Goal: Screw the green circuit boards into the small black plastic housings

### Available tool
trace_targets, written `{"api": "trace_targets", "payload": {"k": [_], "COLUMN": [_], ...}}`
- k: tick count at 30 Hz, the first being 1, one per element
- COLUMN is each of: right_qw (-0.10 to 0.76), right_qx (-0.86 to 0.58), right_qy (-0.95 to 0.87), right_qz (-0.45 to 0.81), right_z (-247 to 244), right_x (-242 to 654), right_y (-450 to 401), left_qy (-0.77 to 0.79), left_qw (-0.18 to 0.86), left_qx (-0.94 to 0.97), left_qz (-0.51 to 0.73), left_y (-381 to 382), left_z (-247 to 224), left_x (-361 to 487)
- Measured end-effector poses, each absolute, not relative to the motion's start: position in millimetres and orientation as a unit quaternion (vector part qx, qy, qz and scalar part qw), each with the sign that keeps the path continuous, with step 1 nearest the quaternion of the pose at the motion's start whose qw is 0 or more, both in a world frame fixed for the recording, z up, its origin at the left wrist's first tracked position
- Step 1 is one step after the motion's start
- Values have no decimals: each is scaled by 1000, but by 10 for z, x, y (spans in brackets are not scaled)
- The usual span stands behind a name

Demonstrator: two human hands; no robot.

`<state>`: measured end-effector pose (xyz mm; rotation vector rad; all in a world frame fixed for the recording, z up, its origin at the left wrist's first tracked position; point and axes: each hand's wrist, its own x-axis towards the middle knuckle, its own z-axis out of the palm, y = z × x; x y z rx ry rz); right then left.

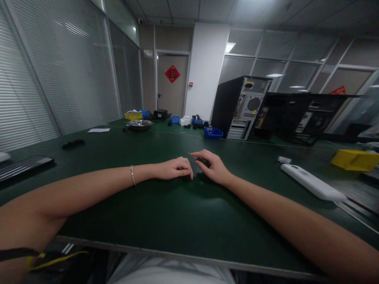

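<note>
My left hand (174, 169) rests low over the green table with its fingers curled down. Something dark shows under its fingertips, too small and shaded to name. Just to the right, my right hand (215, 167) grips a slim tool with a dark handle (203, 161) between thumb and fingers. A thin metal tip pokes out from it toward the left, past the index finger. Whether it is a screwdriver or another such tool, I cannot tell. The two hands are close together but apart.
A white elongated device (312, 182) with cables lies to the right, near a yellow bin (355, 159). Computer towers (233, 106) stand behind, beside a blue bin (213, 132). A metal bowl (139, 125) sits at the back left, and a keyboard (25, 167) lies at the left.
</note>
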<state>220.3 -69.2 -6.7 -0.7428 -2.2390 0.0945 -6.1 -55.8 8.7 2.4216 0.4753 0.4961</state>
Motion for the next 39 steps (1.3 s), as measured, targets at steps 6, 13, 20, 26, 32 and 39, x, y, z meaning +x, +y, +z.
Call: {"api": "trace_targets", "payload": {"k": [6, 13, 20, 26, 32, 39], "right_qw": [362, 294, 123, 66, 40, 79], "right_qx": [-308, -356, -376, -382, -398, -395], "right_qy": [-879, -885, -911, -913, -910, -908], "right_qz": [39, 58, 121, 127, 111, 116], "right_z": [-39, 64, 261, 416, 370, 328], "right_x": [2198, 2259, 2324, 2262, 2193, 2184], "right_y": [-716, -670, -696, -860, -883, -874], "left_qy": [183, 225, 229, 242, 246, 242], "left_qw": [248, 207, 202, 240, 294, 366], "left_qx": [938, 933, 939, 920, 894, 859], "left_qz": [157, 189, 160, 195, 231, 262], "left_y": [-622, -667, -648, -507, -465, -442], "left_z": [113, 133, 136, 68, 28, -4], "left_x": [-56, -58, -91, -157, -164, -140]}}
